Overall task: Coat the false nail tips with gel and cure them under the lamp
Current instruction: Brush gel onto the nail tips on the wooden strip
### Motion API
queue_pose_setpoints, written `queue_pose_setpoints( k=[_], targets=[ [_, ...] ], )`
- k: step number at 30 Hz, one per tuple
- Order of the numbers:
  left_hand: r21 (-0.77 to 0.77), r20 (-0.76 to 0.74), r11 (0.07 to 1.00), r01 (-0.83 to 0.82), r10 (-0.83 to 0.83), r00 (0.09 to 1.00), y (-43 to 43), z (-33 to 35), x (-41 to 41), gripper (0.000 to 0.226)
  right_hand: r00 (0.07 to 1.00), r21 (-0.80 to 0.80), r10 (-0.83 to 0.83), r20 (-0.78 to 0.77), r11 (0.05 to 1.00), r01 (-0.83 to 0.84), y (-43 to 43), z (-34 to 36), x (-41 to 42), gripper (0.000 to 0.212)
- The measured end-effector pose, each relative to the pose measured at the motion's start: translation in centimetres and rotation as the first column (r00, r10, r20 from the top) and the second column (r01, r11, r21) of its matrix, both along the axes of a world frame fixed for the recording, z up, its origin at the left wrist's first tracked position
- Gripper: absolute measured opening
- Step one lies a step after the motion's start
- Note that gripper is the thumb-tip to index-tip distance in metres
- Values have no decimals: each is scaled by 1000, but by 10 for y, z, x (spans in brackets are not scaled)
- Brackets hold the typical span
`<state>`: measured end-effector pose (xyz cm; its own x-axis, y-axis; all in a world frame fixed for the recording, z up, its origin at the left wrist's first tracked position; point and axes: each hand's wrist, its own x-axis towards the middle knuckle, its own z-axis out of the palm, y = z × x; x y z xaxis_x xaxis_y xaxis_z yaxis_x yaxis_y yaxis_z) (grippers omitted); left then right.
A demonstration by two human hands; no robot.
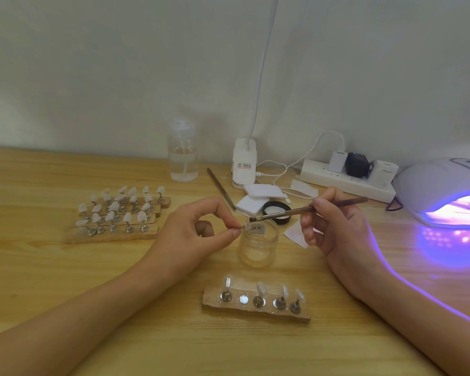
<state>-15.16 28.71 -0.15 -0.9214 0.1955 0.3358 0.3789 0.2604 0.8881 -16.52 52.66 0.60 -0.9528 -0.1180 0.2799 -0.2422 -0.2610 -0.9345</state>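
Left hand [198, 232] pinches one nail tip [246, 226] mid-frame over the jar [258, 248]; right hand [334, 229] grips the brush [282, 213], bristles at it. Bottom centre, holder [255, 312] has four tips [261, 289], one slot empty. Far right, lamp [429, 185] is lit (contents unclear). I'd say mid-coating, curing pending.

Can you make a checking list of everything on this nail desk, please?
Surface: wooden table, lit purple at the right.
Job's things: near holder strip carries four tips, one magnet bare; more tips on far holders; open glass jar; curing lamp glowing.
Clutter: pump bottle, white pads, black lid, spare tool.
Grippers: left hand pinches a small clear tip over the jar; right hand holds the brush.
Cables: white cable loops near the power strip.
Surroundings: plain wall.
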Motion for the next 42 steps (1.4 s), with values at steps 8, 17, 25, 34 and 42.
queue_pose_setpoints(
  k=[8,17,25,34,42],
  targets=[
    [15,-5,1000,3,-2,1000,1,1,1,11,1000,13,-20,-6,1000,20,0,-1,0,19],
    [12,-30,1000,9,-8,1000,0,0,0,13,1000,10,-26,9,1000,26,0,-2,-1,18],
    [14,-36,1000,4,-4,999,1,0,0,17,1000,17,-24,6,1000,24,0,-2,0,18],
    [12,-35,1000,3,-3,999,1,1,0,15,1000,30,-14,-22,999,15,-2,0,1,22],
    [13,-45,1000,18,-18,999,-1,-1,0,15,1000,27,-25,7,999,25,-2,0,1,16]
  ],
)
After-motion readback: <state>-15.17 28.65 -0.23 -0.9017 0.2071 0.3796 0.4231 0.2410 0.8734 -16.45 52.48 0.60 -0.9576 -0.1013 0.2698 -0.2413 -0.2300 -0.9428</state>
